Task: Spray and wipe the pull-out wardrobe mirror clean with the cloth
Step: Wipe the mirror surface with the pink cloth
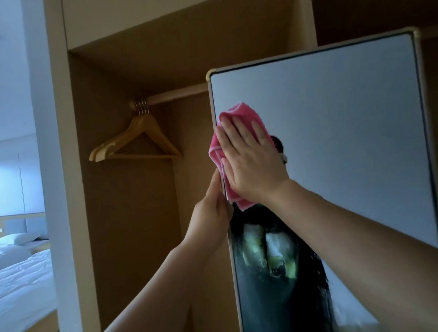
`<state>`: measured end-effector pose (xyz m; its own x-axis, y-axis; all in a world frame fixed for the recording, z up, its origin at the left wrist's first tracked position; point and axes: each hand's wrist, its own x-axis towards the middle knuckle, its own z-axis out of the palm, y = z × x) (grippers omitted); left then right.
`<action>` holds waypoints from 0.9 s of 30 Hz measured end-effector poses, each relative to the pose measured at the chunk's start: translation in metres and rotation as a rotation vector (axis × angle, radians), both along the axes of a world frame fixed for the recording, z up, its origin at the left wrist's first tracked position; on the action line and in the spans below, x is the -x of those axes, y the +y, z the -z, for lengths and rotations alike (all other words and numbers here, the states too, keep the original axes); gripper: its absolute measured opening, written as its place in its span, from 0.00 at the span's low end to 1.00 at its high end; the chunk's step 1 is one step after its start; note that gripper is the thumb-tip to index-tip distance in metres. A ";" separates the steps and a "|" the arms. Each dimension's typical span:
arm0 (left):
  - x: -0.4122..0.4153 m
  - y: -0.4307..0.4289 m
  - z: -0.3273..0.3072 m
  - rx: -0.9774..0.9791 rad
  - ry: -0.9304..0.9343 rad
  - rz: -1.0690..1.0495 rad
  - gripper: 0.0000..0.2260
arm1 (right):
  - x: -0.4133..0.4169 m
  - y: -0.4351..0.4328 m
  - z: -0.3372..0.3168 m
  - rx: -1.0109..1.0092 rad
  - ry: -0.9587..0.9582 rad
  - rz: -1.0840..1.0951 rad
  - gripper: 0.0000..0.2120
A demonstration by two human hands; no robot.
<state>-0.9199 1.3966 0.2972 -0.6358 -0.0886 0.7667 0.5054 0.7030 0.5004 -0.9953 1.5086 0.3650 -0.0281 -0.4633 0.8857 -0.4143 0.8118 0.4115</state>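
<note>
Wooden wardrobe holds a rail with hangers bunched at its left end. The gold-framed mirror stands pulled out at right (grey glass, dark reflection low down). The right hand, fingers straight and slightly spread, presses the pink cloth near the mirror's upper left; the left hand grips the mirror's edge just below.

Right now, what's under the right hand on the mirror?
A pink cloth, pressed by the right hand against the gold-framed wardrobe mirror near its left edge. Cloth shows above the fingers and below the palm; its middle and the glass behind are covered.
</note>
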 end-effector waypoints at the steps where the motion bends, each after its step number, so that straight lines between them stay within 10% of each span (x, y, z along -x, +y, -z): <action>1: 0.001 0.001 0.002 -0.013 0.014 0.006 0.24 | 0.000 0.000 0.008 -0.003 -0.003 -0.005 0.28; 27: -0.011 -0.003 0.126 -0.220 -0.327 -0.013 0.23 | 0.004 0.008 0.023 -0.076 0.034 0.023 0.29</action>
<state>-0.9094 1.3933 0.1708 -0.8412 -0.2380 0.4855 0.2859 0.5663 0.7730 -0.9998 1.5170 0.3416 -0.0101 -0.5286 0.8488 -0.3804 0.7871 0.4856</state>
